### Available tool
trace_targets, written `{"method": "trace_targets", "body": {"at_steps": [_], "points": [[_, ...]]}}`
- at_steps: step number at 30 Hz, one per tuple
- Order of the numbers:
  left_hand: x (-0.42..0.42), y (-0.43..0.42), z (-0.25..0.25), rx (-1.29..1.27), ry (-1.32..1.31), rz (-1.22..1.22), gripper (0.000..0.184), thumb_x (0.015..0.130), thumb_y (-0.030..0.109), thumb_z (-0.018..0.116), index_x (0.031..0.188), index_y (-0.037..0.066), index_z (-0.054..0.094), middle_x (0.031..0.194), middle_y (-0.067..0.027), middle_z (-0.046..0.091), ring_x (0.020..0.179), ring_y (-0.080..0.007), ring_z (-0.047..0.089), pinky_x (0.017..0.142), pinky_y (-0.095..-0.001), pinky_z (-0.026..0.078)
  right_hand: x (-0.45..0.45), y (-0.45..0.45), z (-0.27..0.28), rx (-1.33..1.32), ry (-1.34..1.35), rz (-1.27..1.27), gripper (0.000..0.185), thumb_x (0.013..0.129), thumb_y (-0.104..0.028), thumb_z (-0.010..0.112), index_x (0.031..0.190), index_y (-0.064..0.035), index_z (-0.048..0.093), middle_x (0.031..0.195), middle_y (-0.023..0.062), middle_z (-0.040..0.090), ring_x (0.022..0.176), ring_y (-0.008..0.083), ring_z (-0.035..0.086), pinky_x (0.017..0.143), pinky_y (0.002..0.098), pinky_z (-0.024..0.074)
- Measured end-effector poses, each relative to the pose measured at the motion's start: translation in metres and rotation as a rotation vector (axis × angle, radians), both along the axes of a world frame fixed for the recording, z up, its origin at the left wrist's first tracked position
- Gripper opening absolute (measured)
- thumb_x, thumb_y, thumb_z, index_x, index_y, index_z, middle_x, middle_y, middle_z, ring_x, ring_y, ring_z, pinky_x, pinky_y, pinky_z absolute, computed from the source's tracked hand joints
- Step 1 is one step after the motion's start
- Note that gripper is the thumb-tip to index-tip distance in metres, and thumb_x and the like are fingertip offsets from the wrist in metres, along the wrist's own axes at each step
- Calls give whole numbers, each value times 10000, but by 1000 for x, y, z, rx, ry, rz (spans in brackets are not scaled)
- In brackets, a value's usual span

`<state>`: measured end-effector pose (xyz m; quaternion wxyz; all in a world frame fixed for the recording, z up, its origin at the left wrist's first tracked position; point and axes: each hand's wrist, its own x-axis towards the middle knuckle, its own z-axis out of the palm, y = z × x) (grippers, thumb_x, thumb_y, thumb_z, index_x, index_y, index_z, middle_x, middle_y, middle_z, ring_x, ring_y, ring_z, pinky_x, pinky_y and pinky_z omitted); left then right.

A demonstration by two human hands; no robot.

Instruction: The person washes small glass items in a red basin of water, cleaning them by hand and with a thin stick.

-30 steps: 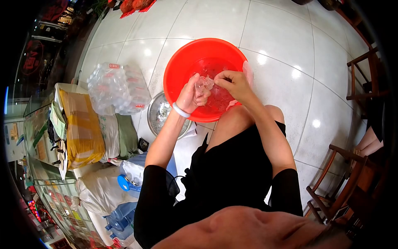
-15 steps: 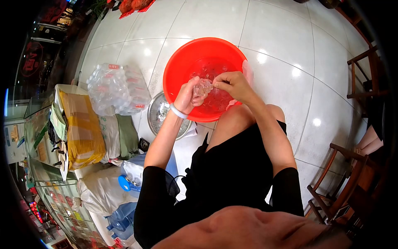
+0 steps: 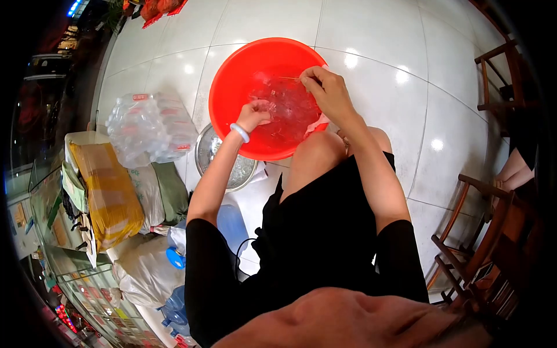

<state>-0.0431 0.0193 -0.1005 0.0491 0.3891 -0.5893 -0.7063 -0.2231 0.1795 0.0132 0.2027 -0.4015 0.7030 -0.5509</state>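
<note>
A large red basin (image 3: 229, 75) on the floor holds water with clear pieces in it. Over its left side, my left hand (image 3: 255, 115), with a pale bracelet on the wrist, has its fingers curled round a small clear piece (image 3: 272, 109). Above the basin's right rim, my right hand (image 3: 325, 87) pinches a thin stick (image 3: 287, 78) that points left over the water. A pink cloth (image 3: 317, 124) hangs at the rim near my knee. Beside the basin at lower left, a metal bowl (image 3: 203, 152) contains clear pieces.
Wrapped bottles (image 3: 148, 127) stand left of the basin. Further left are a yellow-taped box (image 3: 107, 194), sacks (image 3: 148, 269) and a blue water jug (image 3: 174, 307). Wooden chairs (image 3: 473, 232) are at the right, with another person's legs (image 3: 513, 171) beside them.
My hands have moved apart, the right one up and away with the stick, the left one slightly down-left. The large clear clump is no longer between them. The view has shifted.
</note>
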Motion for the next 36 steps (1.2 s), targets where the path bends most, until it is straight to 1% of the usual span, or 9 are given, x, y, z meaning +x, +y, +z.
{"method": "trace_targets", "body": {"at_steps": [4,6,7,11,14,24,29,33,36], "points": [[-10,-18,-68,-348,-392,-373,311,673,53,630,976,16,572,944,-139,606,746,-233,622,670,-360,513,6,1,10,-58,-79,-43,124,796,-115,539,807,2,578,671,125,599,602,227,576,585,302,434],[-23,-11,-87,-847,-795,-499,325,638,132,668,948,56,609,971,-148,610,832,-267,613,694,-385,494,5,3,17,-104,-146,-44,114,819,-81,521,839,15,579,652,40,548,604,93,490,574,225,406],[-35,0,-72,-907,-938,-569,283,703,177,608,972,90,610,1034,-137,589,979,-277,552,819,-440,420,4,3,19,-101,-147,-51,114,819,-81,521,839,15,579,652,40,548,604,93,490,574,225,406],[-52,8,-99,-1250,-1030,-618,235,803,155,441,955,132,619,1146,-109,503,1123,-250,408,917,-499,262,-4,5,22,-270,-364,-140,108,809,-87,544,824,14,583,636,35,562,567,97,501,549,228,409],[-55,9,-114,-1366,-970,-569,233,764,136,483,956,127,615,1108,-97,499,1085,-249,417,911,-489,265,-12,11,36,-305,-535,-169,112,817,-83,547,830,20,587,657,1,539,579,53,468,522,185,374],[-49,2,-128,-1247,-764,-385,366,631,133,638,993,158,592,1098,-63,496,1087,-240,412,951,-499,235,-10,9,35,-287,-710,-92,103,816,-81,548,829,13,589,650,-9,527,577,33,441,509,168,343],[-47,-10,-157,-1277,-816,-493,426,666,309,643,1057,163,558,1166,-54,496,1124,-229,411,953,-498,182,-7,8,35,-243,-694,-97,108,794,-76,557,866,-3,592,677,2,534,600,48,443,529,171,339],[-51,-6,-144,-1326,-872,-578,688,673,455,622,1240,131,403,1318,-49,373,1201,-206,343,968,-520,204,-2,6,31,-276,-715,-61,89,810,-68,548,861,-11,593,715,10,556,663,66,502,601,198,404],[-49,-3,-147,-1331,-817,-457,643,681,352,655,1229,135,400,1268,-73,409,1185,-243,360,961,-544,195,-3,3,17,-237,-566,-50,88,814,-65,544,853,3,583,711,11,550,660,68,499,597,195,404]]}}
